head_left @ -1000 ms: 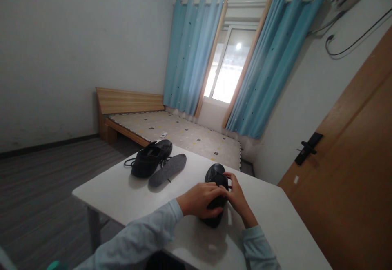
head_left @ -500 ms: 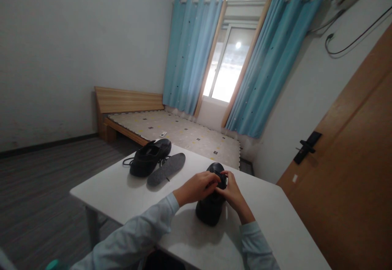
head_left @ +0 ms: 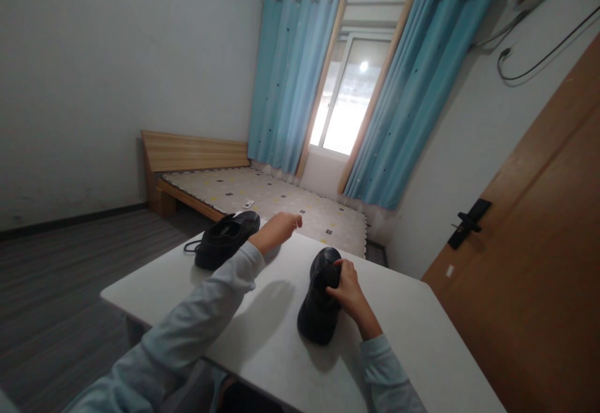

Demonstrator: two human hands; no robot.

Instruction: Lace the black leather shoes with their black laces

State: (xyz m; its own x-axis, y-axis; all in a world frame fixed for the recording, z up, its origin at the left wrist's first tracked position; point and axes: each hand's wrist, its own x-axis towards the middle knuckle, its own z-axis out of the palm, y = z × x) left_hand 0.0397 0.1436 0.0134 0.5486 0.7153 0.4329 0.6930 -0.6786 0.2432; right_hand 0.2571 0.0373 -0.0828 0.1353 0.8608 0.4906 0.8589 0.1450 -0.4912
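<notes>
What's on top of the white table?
A black shoe, plus another black shoe held by the right grip. The left sleeve covers part of the tabletop; what's behind it can't be fully made out.

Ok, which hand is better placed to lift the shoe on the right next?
Probably the right hand: it's touching that black shoe. The left hand hangs in the air, apart from it.
</notes>
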